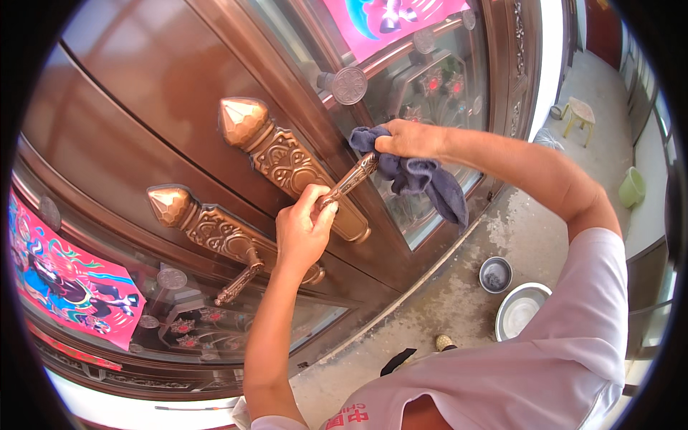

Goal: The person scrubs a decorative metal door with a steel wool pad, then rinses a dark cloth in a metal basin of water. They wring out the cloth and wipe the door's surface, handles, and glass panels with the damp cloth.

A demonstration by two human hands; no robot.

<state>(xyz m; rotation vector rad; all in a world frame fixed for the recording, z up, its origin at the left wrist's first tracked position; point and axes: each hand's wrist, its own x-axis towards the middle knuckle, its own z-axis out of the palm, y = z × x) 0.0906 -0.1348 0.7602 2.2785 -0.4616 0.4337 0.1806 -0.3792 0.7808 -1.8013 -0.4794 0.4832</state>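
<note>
A dark blue cloth [422, 174] is bunched in my right hand [411, 138], beside the free end of an ornate bronze-coloured lever handle [352, 180]. The loose part of the cloth hangs down to the right. My left hand [305, 223] grips the same lever near its base, thumb and fingers around it. The lever stands out from a carved backplate [293, 164] with a faceted pointed top. To the left, a matching backplate [217, 234] carries a second lever handle [239, 282], which neither hand touches. Both are mounted on a brown double door [177, 80].
Glazed door panels with metal ornaments carry a pink poster [75, 274] and another pink poster [392, 24]. On the concrete floor stand a small metal bowl [495, 274] and a larger metal basin [509, 333]. Farther off are a yellow-legged stool [579, 115] and a green bucket [631, 188].
</note>
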